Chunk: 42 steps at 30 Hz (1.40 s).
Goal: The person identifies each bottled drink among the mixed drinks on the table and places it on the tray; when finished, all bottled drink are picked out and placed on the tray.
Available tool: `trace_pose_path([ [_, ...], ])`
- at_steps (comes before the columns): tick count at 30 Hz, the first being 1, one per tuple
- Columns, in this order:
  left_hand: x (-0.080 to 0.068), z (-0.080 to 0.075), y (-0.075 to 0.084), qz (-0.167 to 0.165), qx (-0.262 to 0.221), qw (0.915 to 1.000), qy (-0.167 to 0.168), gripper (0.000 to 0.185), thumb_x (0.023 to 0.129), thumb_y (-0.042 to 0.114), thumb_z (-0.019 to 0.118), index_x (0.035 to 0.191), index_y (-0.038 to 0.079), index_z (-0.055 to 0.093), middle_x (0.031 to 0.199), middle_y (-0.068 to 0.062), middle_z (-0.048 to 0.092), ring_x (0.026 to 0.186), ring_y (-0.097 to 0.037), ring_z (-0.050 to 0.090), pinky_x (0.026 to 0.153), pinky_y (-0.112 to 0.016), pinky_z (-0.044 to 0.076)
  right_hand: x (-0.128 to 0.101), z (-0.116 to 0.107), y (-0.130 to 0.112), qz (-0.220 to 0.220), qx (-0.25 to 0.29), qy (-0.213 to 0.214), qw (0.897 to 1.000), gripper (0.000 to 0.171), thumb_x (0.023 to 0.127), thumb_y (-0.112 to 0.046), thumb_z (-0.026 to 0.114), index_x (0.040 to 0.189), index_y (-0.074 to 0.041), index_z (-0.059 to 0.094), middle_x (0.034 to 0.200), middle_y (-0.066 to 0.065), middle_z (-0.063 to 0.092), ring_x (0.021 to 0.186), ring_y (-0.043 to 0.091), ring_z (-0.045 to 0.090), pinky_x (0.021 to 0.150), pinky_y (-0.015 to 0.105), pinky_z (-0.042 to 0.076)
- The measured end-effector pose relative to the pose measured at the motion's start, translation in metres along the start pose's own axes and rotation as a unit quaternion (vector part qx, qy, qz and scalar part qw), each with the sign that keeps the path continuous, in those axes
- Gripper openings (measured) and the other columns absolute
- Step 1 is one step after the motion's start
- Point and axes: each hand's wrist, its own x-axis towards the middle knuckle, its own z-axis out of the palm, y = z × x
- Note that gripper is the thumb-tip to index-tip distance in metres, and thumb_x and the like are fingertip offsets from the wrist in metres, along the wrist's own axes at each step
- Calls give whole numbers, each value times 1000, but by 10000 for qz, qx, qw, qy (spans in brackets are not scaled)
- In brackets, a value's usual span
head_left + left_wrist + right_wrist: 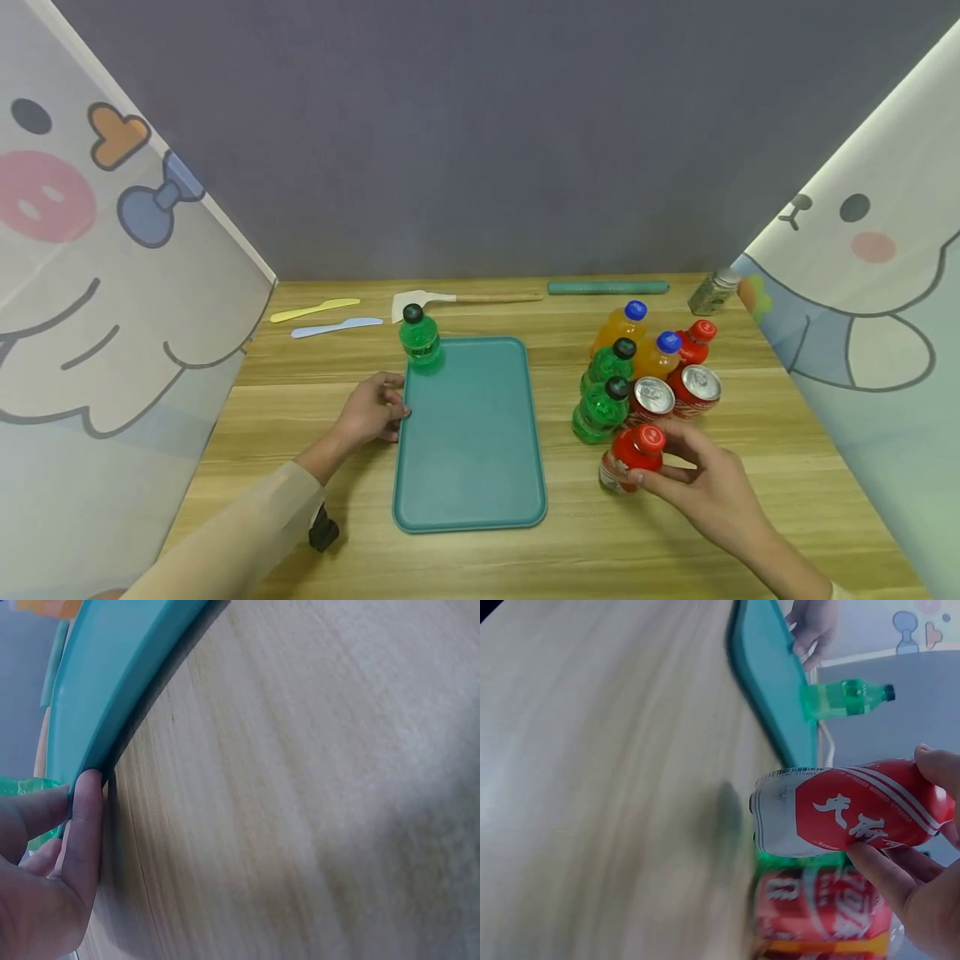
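My right hand (716, 492) grips a small red-capped bottle (630, 458) in front of the drinks on the right. Its red and white label shows in the right wrist view, with a shadow on the table beside the bottle (832, 810). At the left long edge of the teal tray (472, 442), my left hand (373, 410) pinches the rim between thumb and fingers. On the tray's far left corner stands a green bottle (420, 335) with a black cap.
Two green bottles (600, 410), two orange bottles (621, 329), two red cans (696, 390) and another red bottle (696, 342) crowd together at right. Along the back lie a spatula (495, 297), a teal stick (607, 287), two plastic knives (336, 327) and a spice jar (713, 292).
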Motion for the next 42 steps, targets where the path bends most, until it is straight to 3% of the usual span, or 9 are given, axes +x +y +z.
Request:
trace_pose_path([
  [9,1,2,0,16,14,10000,14,53,95,-6,66,144,-1,47,104,-17,58,71,-21,65,58,-39,64,19,9,-37,-391,476,-296,9977,55,80,-7,88,128,-19,64,119,-2,70,106,4,69,74,27,65],
  [18,2,3,-2,31,-4,10000,33,53,94,-7,67,143,-1,48,103,-17,57,69,-21,66,57,-39,64,53,43,-63,-850,947,-664,9896,54,80,-15,90,127,-23,66,119,-3,72,108,12,70,78,32,66],
  [23,2,3,-2,42,20,10000,64,53,94,-7,68,143,0,49,102,-17,58,68,-21,66,56,-39,64,76,63,-72,-913,1132,-558,9878,51,81,-17,89,127,-22,67,121,-1,73,112,17,70,79,32,65],
  [34,-2,1,2,48,111,9999,67,52,95,-6,67,143,-2,48,104,-18,58,70,-21,67,56,-38,64,131,116,-84,-489,1520,-230,9869,54,83,-17,88,132,-16,64,126,5,69,115,24,67,80,28,64],
  [42,0,1,1,102,120,9999,40,52,95,-7,66,143,-2,47,103,-18,57,69,-20,66,57,-39,64,163,154,-82,-369,1465,-19,9885,53,86,-16,85,134,-11,63,126,7,69,114,24,66,90,41,63],
])
